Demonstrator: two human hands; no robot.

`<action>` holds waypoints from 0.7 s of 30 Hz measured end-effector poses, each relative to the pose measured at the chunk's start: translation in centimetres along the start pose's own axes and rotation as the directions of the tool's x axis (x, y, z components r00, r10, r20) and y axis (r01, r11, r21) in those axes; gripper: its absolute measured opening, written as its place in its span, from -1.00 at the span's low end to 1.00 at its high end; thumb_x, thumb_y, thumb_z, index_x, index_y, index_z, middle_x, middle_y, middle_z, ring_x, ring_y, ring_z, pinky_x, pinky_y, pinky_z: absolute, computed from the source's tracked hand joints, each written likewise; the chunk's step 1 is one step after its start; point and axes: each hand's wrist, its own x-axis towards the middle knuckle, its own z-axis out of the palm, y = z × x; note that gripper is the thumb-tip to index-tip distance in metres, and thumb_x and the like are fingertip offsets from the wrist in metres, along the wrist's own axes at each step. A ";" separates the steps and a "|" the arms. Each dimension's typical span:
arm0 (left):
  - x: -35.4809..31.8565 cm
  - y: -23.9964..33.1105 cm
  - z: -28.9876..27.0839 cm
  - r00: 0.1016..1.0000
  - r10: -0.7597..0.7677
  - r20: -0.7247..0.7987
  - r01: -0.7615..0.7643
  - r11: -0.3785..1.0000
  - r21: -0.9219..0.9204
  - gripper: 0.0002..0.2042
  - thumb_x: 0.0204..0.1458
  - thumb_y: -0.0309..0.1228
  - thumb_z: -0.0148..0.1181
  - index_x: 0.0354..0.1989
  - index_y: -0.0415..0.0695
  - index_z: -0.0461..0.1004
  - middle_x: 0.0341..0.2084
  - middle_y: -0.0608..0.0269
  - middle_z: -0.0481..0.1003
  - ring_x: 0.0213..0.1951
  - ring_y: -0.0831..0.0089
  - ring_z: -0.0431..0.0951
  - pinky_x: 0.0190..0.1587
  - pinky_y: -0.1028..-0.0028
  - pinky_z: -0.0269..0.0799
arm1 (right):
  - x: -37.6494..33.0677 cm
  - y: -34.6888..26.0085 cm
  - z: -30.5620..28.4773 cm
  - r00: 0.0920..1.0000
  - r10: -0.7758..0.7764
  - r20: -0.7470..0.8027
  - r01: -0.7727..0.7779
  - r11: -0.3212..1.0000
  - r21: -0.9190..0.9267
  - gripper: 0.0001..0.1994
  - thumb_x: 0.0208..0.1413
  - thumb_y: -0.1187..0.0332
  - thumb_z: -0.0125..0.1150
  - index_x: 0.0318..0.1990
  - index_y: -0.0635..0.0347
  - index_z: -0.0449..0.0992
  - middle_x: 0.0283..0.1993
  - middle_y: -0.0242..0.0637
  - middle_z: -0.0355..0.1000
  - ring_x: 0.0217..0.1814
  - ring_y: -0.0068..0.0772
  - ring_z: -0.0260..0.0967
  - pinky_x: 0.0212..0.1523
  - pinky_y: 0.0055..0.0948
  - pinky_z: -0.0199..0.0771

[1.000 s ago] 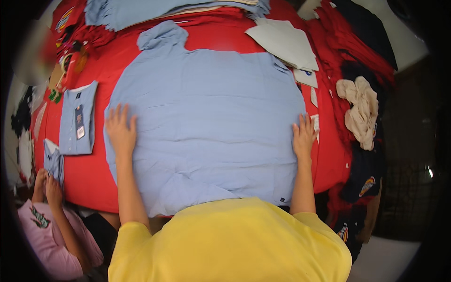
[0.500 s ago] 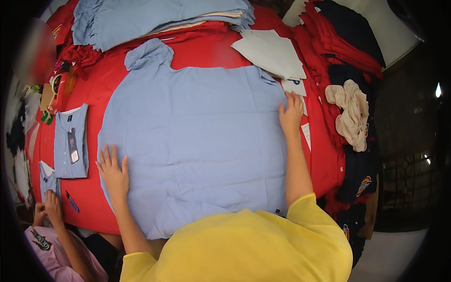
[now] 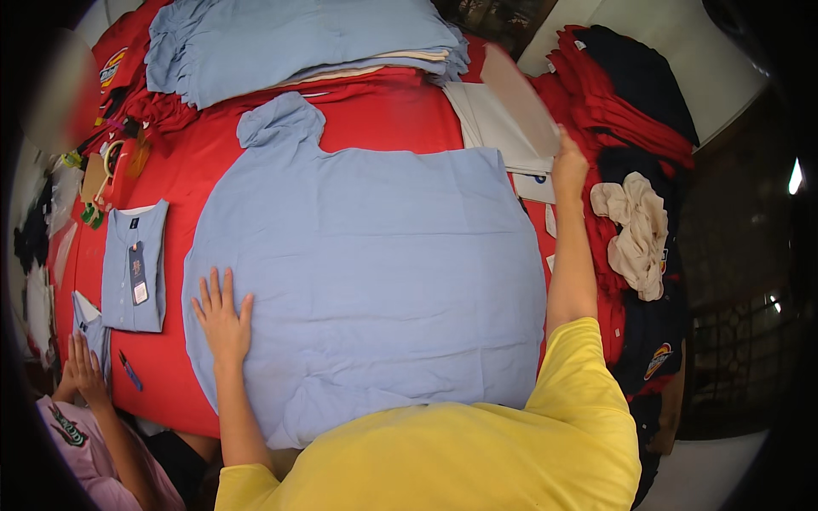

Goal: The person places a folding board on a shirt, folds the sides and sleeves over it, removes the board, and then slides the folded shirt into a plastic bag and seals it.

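Observation:
A light blue shirt (image 3: 383, 281) lies spread flat before me, with one bunched sleeve (image 3: 285, 123) at its far left corner. My left hand (image 3: 223, 319) rests on the shirt's left side, fingers spread. At the far right, my right hand (image 3: 569, 166) grips the near corner of a whitish sheet (image 3: 520, 98), which is tilted up and blurred. Beneath that sheet lies a stack of white sheets (image 3: 490, 128). A white card (image 3: 532, 187) with a blue mark sits by my right wrist.
Folded blue shirts (image 3: 298, 43) are piled at the back. Left lie a folded, tagged blue shirt (image 3: 136, 281) and a blue pen (image 3: 130, 372); a co-worker's hands (image 3: 85, 375) are beside another garment. Red and navy garments (image 3: 630, 77) and crumpled beige cloth (image 3: 635, 234) line the right side.
My right hand has left the shirt's right edge, moved right and away from me, and lifted a sheet off the stack. My left hand stays on the shirt.

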 end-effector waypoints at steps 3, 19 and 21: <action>0.1 0.1 0.2 1.000 -0.003 0.001 0.003 1.000 0.004 -0.44 0.21 -0.12 0.03 0.37 0.01 0.19 0.41 0.19 0.07 0.45 0.13 -0.09 0.43 0.01 -0.33 | 1.7 1.3 -4.4 0.981 0.030 -0.190 -0.029 1.000 0.004 -0.34 -0.02 0.68 0.06 0.28 -0.13 0.34 -0.15 -0.06 0.52 -0.22 0.02 0.52 -0.21 -0.12 0.53; 0.1 0.4 -0.1 1.000 -0.008 0.020 0.008 1.000 0.000 -0.43 0.18 -0.17 0.05 0.37 -0.01 0.17 0.41 0.18 0.05 0.45 0.12 -0.11 0.43 0.02 -0.33 | 1.2 -9.6 9.4 0.921 -0.047 0.387 0.070 0.997 -0.045 -0.59 0.06 0.05 0.23 -0.01 0.07 0.45 0.12 -0.11 0.37 0.33 -0.02 0.17 0.17 0.21 0.18; -0.1 0.1 -0.1 1.000 -0.010 0.017 0.010 1.000 -0.002 -0.42 0.18 -0.18 0.06 0.37 -0.02 0.18 0.41 0.18 0.05 0.45 0.12 -0.10 0.43 0.02 -0.32 | 1.1 -12.3 10.7 0.887 -0.001 0.462 0.040 0.996 -0.074 -0.62 0.05 0.13 0.25 -0.02 0.07 0.42 0.08 -0.11 0.40 0.26 0.04 0.26 0.14 0.18 0.25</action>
